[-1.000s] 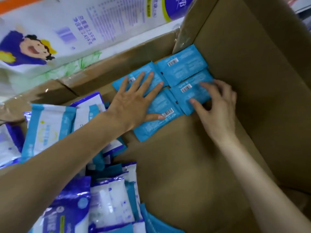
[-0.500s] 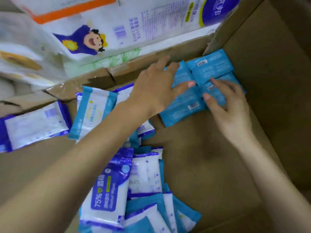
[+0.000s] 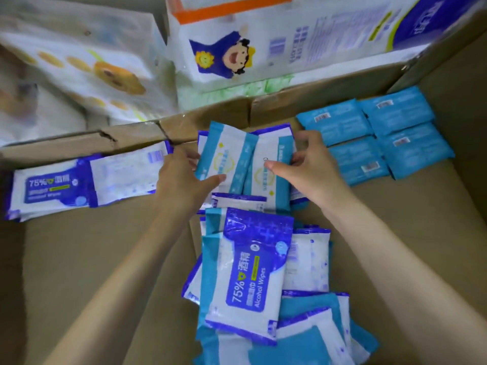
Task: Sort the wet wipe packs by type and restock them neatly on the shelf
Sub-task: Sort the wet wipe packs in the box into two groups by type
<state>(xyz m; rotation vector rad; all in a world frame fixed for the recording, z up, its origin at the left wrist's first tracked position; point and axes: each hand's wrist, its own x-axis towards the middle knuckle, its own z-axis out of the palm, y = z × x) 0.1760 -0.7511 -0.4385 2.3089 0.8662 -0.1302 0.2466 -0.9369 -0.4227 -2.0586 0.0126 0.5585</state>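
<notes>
- Head view: left hand (image 3: 184,177) grips a white wet-wipe pack with light-blue side bands (image 3: 226,156), thumb on top.
- right hand (image 3: 313,167) pinches a second matching pack (image 3: 271,169) just beside it, fingers curled at its edge.
- Right of the right hand: four plain teal packs (image 3: 376,135), two-by-two, barcodes up.
- Left of the left hand: two dark-blue-and-white alcohol wipe packs (image 3: 52,185), side by side.
- Nearer than both hands: loose pile of mixed packs (image 3: 250,272) on brown cardboard (image 3: 92,259).
</notes>
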